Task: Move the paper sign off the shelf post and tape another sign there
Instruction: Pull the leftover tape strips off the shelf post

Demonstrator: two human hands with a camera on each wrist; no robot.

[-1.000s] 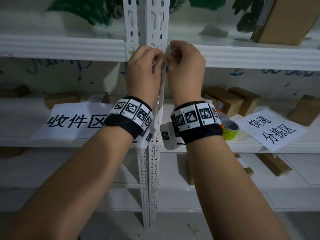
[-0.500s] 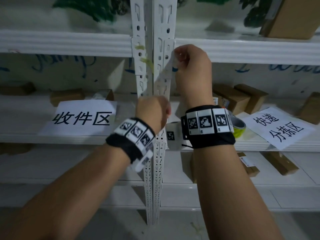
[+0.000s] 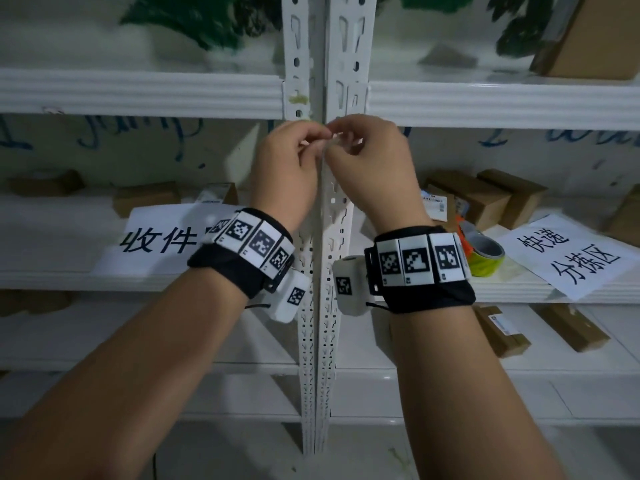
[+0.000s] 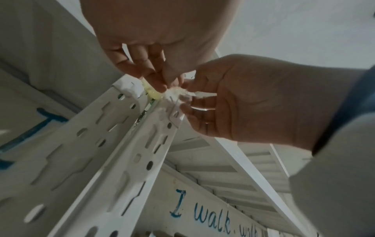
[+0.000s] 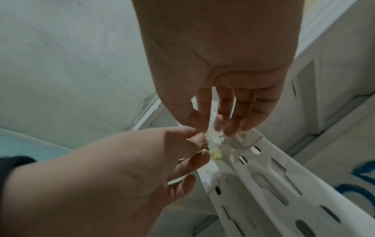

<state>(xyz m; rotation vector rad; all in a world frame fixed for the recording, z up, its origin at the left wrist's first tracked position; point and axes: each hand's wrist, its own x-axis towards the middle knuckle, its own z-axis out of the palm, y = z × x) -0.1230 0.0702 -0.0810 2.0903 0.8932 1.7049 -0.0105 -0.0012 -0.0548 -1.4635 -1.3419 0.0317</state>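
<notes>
Head view, both hands raised to the shelf post [image 3: 349, 50]. The left hand [image 3: 287, 174] and the right hand [image 3: 374, 168] meet fingertip to fingertip at the post's front face, just under the upper beam [image 3: 138, 95]. Each pinches the same small tape scrap [image 3: 330, 142] between thumb and forefinger, the other fingers loosely curled. In the left wrist view the tape scrap [image 4: 176, 94] appears as a crumpled clear-white wad lying against the post's edge. Whether it adheres to the metal or is free cannot be told. A yellowish residue [image 4: 151, 93] sits on the post just beside the grip, on the left hand's side.

No paper hangs on the post, so the removal step appears complete and the taping step not yet begun. Both paper signs lie flat on the middle shelf [image 3: 52, 275], below the grip and well apart from it. The left sign [image 3: 156, 233] is down and to the left, partly behind the left wrist, its line of characters running across. The right sign [image 3: 568, 258] is down and to the right, turned askew. A tape roll [image 3: 485, 258] stands between the right wrist and the right sign. Each hand is the nearer to the sign on its own side. Which sign is meant for the post cannot be told. The post's long axis is vertical, so a sheet would probably hang along it from the point of the grip.
</notes>
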